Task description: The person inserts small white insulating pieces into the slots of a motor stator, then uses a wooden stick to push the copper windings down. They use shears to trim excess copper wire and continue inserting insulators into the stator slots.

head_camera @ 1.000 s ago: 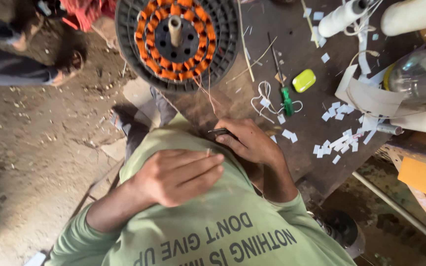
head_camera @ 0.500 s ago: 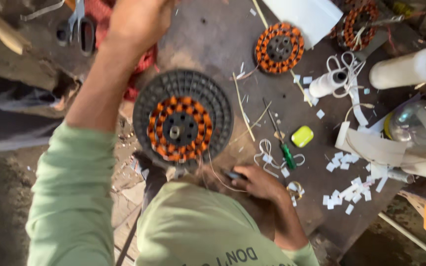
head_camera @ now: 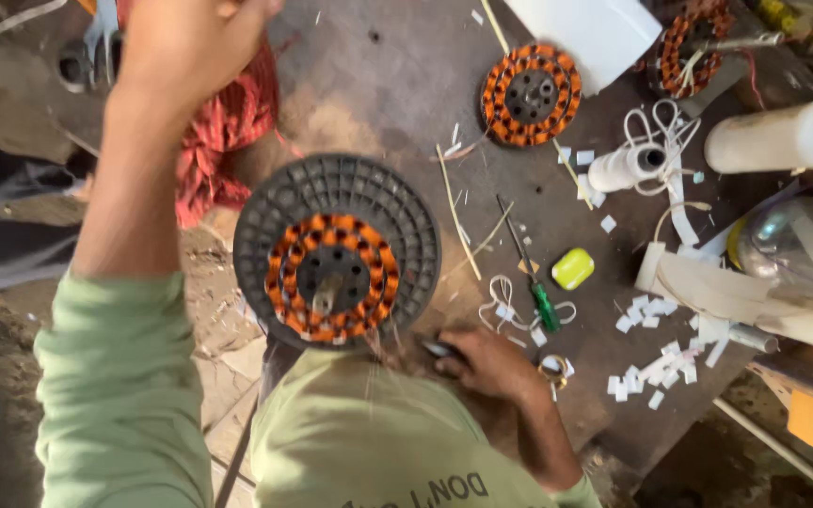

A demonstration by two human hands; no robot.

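Observation:
A copper-wound stator (head_camera: pixel 331 275) sits in a black ribbed round disc (head_camera: pixel 265 212) at the near edge of the dark worktable (head_camera: pixel 378 85). My right hand (head_camera: pixel 489 365) rests on the table just right of the disc, closed on a small dark tool (head_camera: pixel 439 349) beside the loose wire ends. My left hand (head_camera: pixel 190 42) is stretched far out at the top left, over a red checked cloth (head_camera: pixel 228 127). Its fingers are cut off by the frame edge.
A second stator (head_camera: pixel 531 94) and a third (head_camera: pixel 698 38) lie at the back. A green-handled screwdriver (head_camera: pixel 536 282), a yellow-green block (head_camera: pixel 573 268), white cord, a white spool (head_camera: pixel 628 167), bottles (head_camera: pixel 783 136) and paper scraps (head_camera: pixel 651 367) crowd the right. A white box (head_camera: pixel 595 28) stands behind.
My left hand has left my chest and stretched out to the far left of the table. The view has tilted, so the disc and stator now sit lower in the frame.

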